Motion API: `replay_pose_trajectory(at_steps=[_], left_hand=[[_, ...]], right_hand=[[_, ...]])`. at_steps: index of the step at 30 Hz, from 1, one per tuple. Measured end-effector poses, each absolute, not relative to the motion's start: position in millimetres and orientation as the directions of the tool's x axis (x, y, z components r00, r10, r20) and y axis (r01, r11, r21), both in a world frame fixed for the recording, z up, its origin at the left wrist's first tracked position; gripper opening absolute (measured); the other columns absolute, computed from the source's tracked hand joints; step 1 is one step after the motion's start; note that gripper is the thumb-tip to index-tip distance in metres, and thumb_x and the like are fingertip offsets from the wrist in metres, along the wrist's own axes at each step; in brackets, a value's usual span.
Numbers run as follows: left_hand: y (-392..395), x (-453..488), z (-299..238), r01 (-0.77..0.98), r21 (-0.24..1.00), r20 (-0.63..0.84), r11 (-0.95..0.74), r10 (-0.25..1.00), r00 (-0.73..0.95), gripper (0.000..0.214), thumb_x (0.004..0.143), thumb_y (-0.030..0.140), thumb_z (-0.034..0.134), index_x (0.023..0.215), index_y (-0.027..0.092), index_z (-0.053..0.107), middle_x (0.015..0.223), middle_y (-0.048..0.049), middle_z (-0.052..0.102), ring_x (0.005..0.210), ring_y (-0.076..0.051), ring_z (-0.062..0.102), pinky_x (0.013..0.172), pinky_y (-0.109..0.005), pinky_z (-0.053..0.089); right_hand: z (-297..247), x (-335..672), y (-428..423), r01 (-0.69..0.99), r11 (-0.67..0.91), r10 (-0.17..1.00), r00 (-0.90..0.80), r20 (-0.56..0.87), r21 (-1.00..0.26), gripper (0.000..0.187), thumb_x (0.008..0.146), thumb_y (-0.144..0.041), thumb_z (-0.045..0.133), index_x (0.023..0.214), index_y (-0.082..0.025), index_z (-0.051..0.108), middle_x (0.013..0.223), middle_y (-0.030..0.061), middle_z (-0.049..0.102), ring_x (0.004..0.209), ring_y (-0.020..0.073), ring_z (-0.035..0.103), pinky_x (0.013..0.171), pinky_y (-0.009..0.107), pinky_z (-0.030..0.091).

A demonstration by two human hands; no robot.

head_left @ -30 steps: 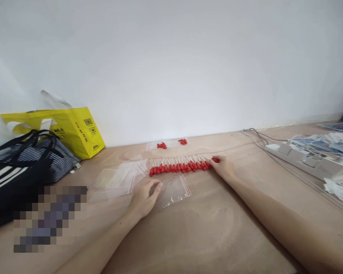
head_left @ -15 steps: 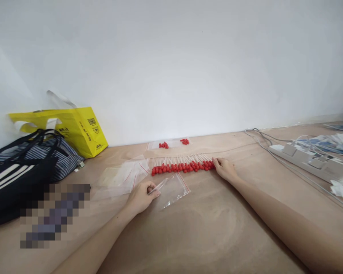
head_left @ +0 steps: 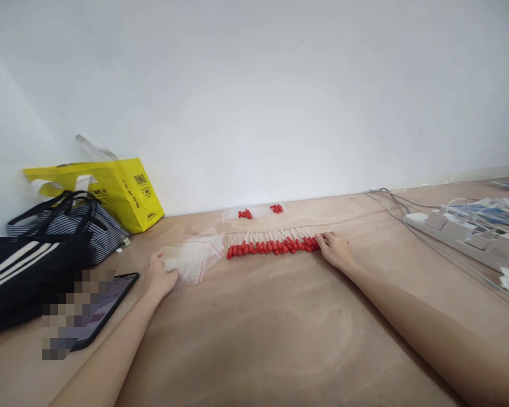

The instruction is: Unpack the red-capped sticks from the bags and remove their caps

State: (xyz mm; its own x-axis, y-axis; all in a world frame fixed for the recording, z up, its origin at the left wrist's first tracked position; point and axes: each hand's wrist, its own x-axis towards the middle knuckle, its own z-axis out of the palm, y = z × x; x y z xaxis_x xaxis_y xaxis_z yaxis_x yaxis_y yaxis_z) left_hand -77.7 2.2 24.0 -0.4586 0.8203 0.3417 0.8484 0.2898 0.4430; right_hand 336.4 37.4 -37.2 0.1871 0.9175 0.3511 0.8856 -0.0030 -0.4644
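Across the middle of the table lies a row of thin whitish sticks with red ends (head_left: 275,247), packed side by side with the red ends toward me. My right hand (head_left: 334,250) is at the right end of this row, fingers closed on the last red-ended stick; its fingertips partly hide it. To the left of the row are several clear zip-lock bags (head_left: 201,257) with red seal lines, lying overlapped. My left hand (head_left: 162,277) is at their left edge, its thumb and fingers pinching the bag plastic, somewhat blurred.
Near the wall lies a clear bag (head_left: 261,212) with small red pieces (head_left: 276,208) on it. A phone (head_left: 110,308), a black bag (head_left: 25,271), a striped bag (head_left: 102,237) and a yellow bag (head_left: 139,195) stand left. Right are a power strip (head_left: 462,240) and cables (head_left: 428,249).
My left hand has moved left, from the clear zip-lock bag in front of the row to the overlapped bags. That bag no longer lies before the row. My right hand stays put.
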Motion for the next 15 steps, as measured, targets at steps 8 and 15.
replay_pose_trajectory(at_steps=[8, 15], left_hand=[[-8, -41, 13, 0.997, -0.079, 0.612, 0.015, 0.790, 0.037, 0.034, 0.078, 0.033, 0.042, 0.107, 0.017, 0.053, 0.122, -0.0138, 0.044, 0.115, -0.030, 0.037, 0.095, -0.048, 0.026], [-8, -8, -12, 0.881, 0.020, 0.520, -0.473, 0.757, 0.395, 0.040, 0.083, 0.040, 0.038, 0.115, 0.018, 0.049, 0.125, -0.0089, 0.046, 0.121, -0.023, 0.034, 0.098, -0.041, 0.032]], right_hand=[[-32, 327, 26, 0.864, 0.345, 0.805, -0.072, 0.588, -0.367, 0.036, 0.076, -0.049, 0.048, 0.094, -0.021, 0.062, 0.096, 0.0076, 0.058, 0.093, 0.0221, 0.050, 0.081, 0.037, 0.031], [-31, 297, 22, 0.846, 0.508, 0.706, -0.301, 0.641, -0.162, 0.048, 0.072, -0.053, 0.053, 0.109, -0.023, 0.054, 0.105, 0.0091, 0.055, 0.098, 0.0244, 0.047, 0.086, 0.041, 0.028]])
